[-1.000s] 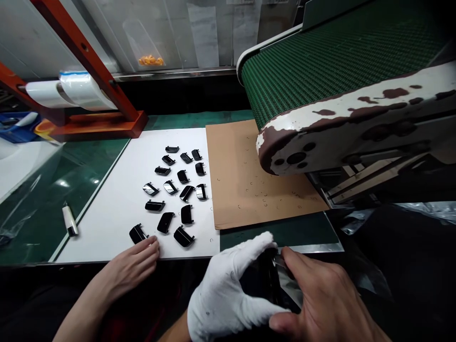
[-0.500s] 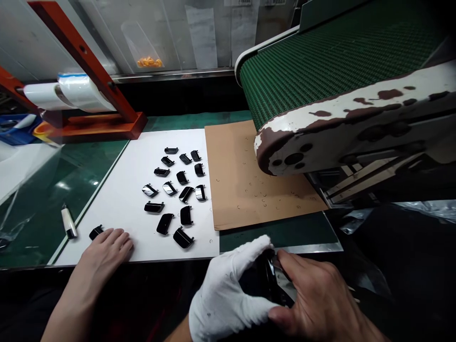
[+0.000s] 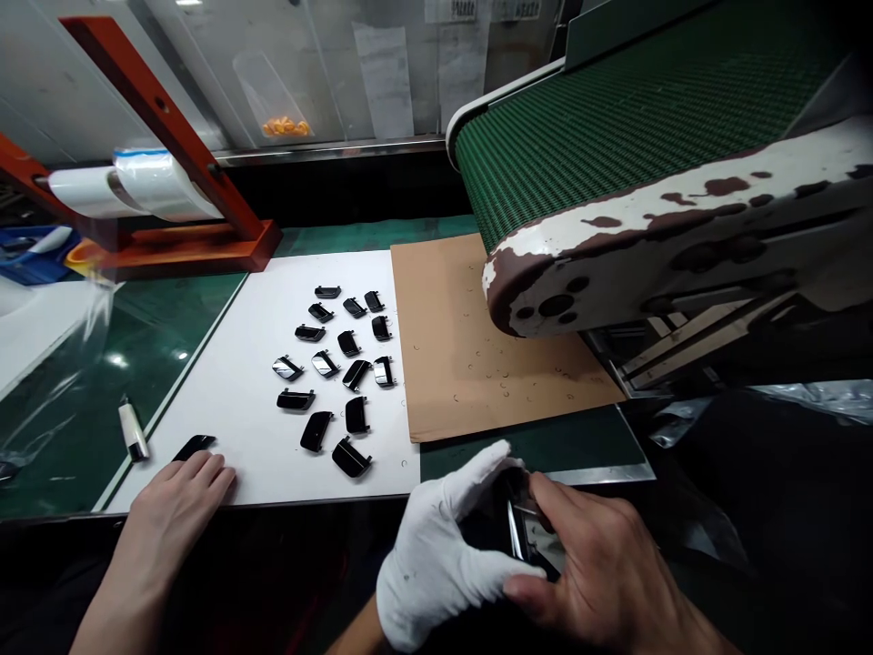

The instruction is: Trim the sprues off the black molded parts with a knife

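My left hand (image 3: 454,550), in a white glove, is closed round a glossy black plastic part (image 3: 516,528) at the lower middle. My bare right hand (image 3: 600,564) grips the same part from the other side, thumb below and fingers above. My palms and fingers hide much of the part, so its full shape does not show. On the white sheet (image 3: 225,364) beyond lie several small black plastic pieces (image 3: 351,457) with little pegs at one end.
At the left, a co-worker's hand (image 3: 181,496) rests beside another black piece (image 3: 195,446). A white-handled tool (image 3: 133,431) lies near it. Brown cardboard (image 3: 436,364) with small loose curls lies under a green conveyor (image 3: 579,136). An orange stand (image 3: 255,244) holds film rolls (image 3: 160,182).
The co-worker's hand has shifted slightly left and down, and the black piece beside it shows turned differently. My hands keep hold of the black part, tilting it slightly.
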{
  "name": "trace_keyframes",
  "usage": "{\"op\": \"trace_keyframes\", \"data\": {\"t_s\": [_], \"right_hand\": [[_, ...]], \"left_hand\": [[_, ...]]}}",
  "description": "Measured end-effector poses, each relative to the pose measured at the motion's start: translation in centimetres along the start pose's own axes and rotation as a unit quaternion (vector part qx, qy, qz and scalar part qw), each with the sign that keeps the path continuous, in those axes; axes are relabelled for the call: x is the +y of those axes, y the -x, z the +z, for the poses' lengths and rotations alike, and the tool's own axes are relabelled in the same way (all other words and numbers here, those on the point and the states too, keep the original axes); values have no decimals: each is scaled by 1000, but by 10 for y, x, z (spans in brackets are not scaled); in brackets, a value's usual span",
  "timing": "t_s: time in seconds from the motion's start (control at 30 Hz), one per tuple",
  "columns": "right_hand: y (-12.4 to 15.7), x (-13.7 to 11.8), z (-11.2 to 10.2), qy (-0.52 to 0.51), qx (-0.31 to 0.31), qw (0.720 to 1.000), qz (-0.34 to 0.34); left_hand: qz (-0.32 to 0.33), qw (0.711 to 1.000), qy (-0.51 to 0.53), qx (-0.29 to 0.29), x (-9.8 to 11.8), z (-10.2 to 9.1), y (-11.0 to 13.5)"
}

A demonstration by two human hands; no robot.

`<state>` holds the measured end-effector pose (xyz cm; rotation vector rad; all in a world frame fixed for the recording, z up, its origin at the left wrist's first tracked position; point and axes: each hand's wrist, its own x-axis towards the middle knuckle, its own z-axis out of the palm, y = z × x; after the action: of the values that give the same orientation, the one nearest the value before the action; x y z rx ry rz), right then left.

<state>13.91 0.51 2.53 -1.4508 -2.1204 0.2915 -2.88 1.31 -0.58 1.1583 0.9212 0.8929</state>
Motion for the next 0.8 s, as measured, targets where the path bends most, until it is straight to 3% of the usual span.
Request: {"op": "trace_keyframes", "data": {"t_s": [0.3,0.6,0.8], "right_hand": [[2,-2,1,-25,-24,999,15],[4,0,5,52,21,998,-34],[4,2,6,39,15,998,-56]], "left_hand": [[-1,999,36,5,4,1,1],[16,1000,-7,5,3,-4,1],[19,1000,-6,14,0,-4,0]]}}
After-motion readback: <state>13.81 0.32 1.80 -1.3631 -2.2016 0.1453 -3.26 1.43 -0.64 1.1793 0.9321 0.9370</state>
